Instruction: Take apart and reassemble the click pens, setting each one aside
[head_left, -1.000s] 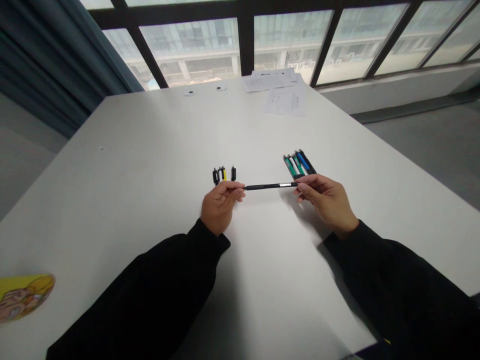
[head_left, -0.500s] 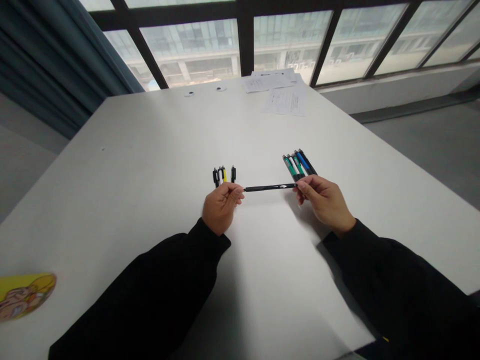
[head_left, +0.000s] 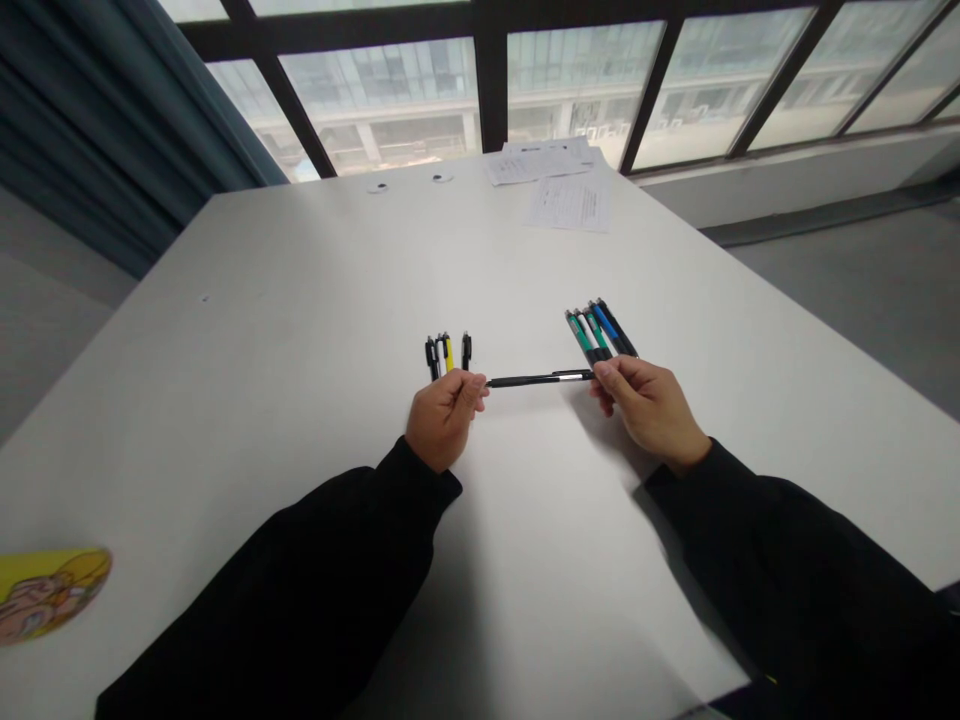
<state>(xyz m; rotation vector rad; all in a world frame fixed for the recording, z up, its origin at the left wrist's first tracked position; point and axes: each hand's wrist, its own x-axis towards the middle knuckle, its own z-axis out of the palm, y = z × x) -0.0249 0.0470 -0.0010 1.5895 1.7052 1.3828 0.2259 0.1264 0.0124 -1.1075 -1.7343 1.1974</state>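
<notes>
Black pen bridges left fingers and right fingers, both clamped on its ends

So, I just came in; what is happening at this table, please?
A person in black sleeves holds a slim black pen crosswise, the left hand at one end, the right hand at the other. Just beyond the left hand, black, white and yellow pens lie on the white table; near the right, a row includes green, white and blue pens.
</notes>
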